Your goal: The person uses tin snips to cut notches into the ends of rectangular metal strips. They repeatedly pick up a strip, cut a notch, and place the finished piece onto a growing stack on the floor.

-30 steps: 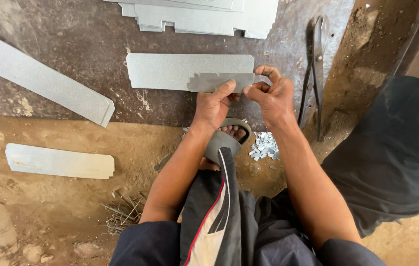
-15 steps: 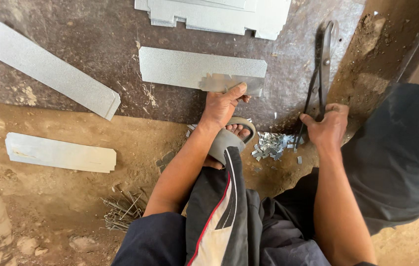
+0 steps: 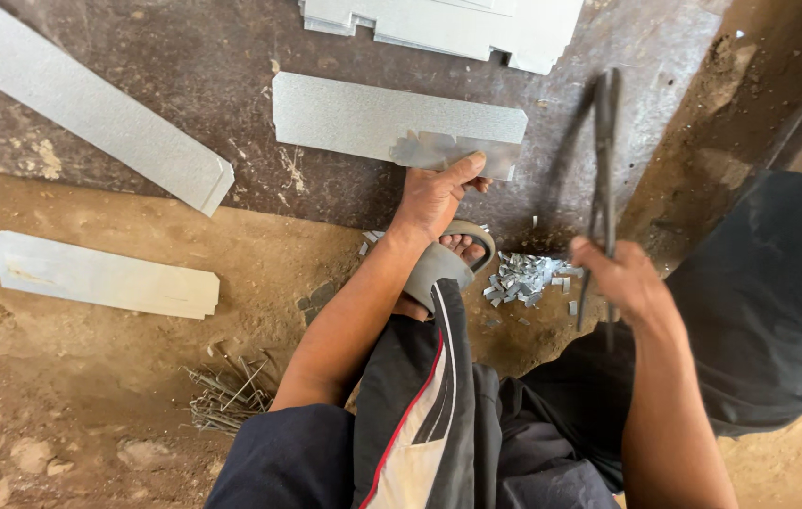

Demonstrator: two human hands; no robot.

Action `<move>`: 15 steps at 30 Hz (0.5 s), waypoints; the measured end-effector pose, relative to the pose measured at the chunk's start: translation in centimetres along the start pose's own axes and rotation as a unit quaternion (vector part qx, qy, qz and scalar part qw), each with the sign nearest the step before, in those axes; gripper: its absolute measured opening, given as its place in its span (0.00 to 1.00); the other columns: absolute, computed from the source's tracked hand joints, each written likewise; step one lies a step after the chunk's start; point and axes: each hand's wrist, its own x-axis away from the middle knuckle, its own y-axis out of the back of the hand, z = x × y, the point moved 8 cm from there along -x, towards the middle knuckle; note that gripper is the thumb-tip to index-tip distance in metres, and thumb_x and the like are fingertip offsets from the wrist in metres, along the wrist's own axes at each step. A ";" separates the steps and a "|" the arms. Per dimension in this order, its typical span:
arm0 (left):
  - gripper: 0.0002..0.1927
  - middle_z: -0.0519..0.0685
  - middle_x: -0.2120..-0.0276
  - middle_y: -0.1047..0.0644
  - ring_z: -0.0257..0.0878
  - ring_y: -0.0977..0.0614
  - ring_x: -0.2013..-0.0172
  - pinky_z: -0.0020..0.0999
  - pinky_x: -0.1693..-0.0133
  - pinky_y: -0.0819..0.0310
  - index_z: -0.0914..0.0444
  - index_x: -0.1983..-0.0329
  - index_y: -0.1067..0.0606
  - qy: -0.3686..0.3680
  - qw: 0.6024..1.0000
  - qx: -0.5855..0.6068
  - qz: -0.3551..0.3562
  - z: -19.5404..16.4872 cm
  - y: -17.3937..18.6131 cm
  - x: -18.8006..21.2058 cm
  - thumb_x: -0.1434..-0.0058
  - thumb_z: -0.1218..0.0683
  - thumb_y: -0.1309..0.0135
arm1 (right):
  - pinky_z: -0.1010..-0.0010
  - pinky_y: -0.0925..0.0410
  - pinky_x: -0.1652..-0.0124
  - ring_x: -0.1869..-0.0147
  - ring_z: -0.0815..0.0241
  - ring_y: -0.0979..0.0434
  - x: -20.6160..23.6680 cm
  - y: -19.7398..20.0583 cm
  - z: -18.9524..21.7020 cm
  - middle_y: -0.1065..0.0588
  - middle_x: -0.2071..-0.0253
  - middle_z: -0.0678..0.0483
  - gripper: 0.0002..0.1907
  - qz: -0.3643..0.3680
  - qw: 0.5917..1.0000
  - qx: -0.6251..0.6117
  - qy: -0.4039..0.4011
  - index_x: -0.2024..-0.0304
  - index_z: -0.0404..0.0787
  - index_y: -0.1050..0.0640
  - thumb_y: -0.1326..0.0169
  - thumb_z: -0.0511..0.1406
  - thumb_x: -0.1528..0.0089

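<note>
Here the left hand presses flat on a small metal piece that lies on a bigger sheet, on the dark slab. The right hand is closed around the handles of long snips, well apart from the left. To cut well, I think the left hand must pin the piece hard, thumb away from the cut line, while the snips come in straight. Small scraps lie by the sandal.
</note>
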 end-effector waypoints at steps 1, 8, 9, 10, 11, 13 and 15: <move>0.09 0.53 0.61 0.19 0.44 0.18 0.63 0.42 0.62 0.22 0.67 0.53 0.22 0.003 1.000 0.000 -0.003 0.1 0.0 0.0 0.35 0.62 0.39 | 0.63 0.35 0.73 0.75 0.58 0.29 0.1 -1.2 -0.5 0.26 0.76 0.47 0.25 0.031 0.999 -0.022 0.005 0.68 0.33 0.19 0.45 0.50 0.35; 0.14 0.50 0.58 0.20 0.43 0.17 0.59 0.43 0.62 0.18 0.65 0.51 0.25 0.025 0.998 0.046 -0.027 0.8 -0.8 -1.2 0.39 0.61 0.38 | 0.57 0.24 0.59 0.58 0.50 0.21 0.5 -7.5 -3.4 0.25 0.58 0.42 0.24 0.070 0.954 -0.291 -0.026 0.52 0.29 0.26 0.51 0.47 0.32; 0.13 0.53 0.58 0.20 0.45 0.16 0.60 0.44 0.61 0.17 0.67 0.51 0.24 0.027 0.998 0.052 -0.018 1.0 -1.2 -1.6 0.38 0.61 0.38 | 0.58 0.25 0.53 0.52 0.51 0.21 1.1 -7.9 -3.4 0.24 0.54 0.43 0.24 0.068 0.946 -0.318 -0.002 0.47 0.31 0.27 0.52 0.46 0.32; 0.13 0.55 0.57 0.19 0.48 0.16 0.60 0.44 0.60 0.17 0.68 0.50 0.24 0.031 0.998 0.058 -0.011 1.3 -1.7 -1.9 0.37 0.61 0.38 | 0.60 0.26 0.48 0.47 0.52 0.20 2.2 -8.2 -3.2 0.24 0.49 0.44 0.25 0.066 0.936 -0.345 0.021 0.43 0.33 0.28 0.53 0.46 0.32; 0.14 0.55 0.57 0.19 0.47 0.16 0.60 0.44 0.61 0.17 0.67 0.49 0.25 0.021 0.998 0.053 -0.008 1.4 -2.1 -2.3 0.37 0.61 0.39 | 0.58 0.25 0.47 0.45 0.51 0.21 3.1 -8.9 -2.8 0.24 0.48 0.43 0.25 0.079 0.931 -0.355 0.032 0.43 0.32 0.27 0.54 0.45 0.32; 0.15 0.55 0.57 0.20 0.47 0.16 0.60 0.43 0.63 0.18 0.65 0.47 0.26 -0.011 0.999 0.043 0.007 1.3 -2.9 -3.2 0.37 0.61 0.40 | 0.54 0.23 0.46 0.41 0.49 0.22 4.8 -10.0 -1.5 0.25 0.46 0.41 0.26 0.103 0.920 -0.372 0.070 0.42 0.28 0.27 0.55 0.45 0.30; 0.14 0.55 0.56 0.20 0.48 0.16 0.59 0.46 0.61 0.17 0.67 0.48 0.25 -0.005 0.998 0.059 0.004 1.9 -3.1 -3.6 0.35 0.61 0.40 | 0.55 0.24 0.46 0.40 0.51 0.23 6.0 -11.0 -0.5 0.26 0.44 0.43 0.25 0.097 0.924 -0.362 0.079 0.41 0.31 0.28 0.55 0.44 0.31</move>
